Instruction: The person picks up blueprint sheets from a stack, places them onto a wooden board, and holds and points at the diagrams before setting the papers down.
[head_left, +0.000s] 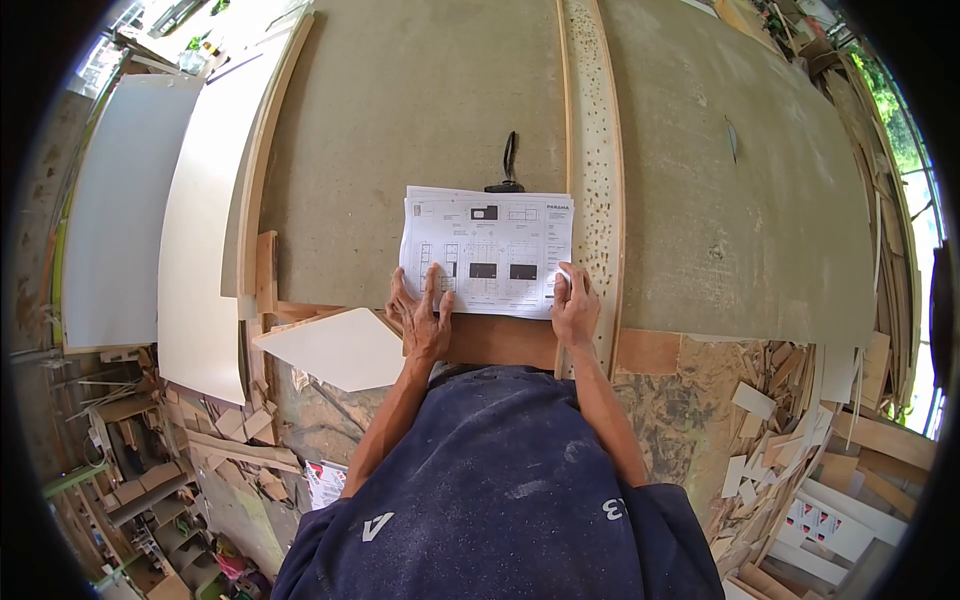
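Sheets [488,250] — fine print [552,240] too small to read

We see a loose stack of white papers [505,246], printed with black drawings [523,271], lying near the bench's [420,100] edge.

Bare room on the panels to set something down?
Free: left panel beyond papers and black strap, left of speckled strip; most of right panel, right of that strip. Crowded: near edge around papers, left hand, right hand, white board.
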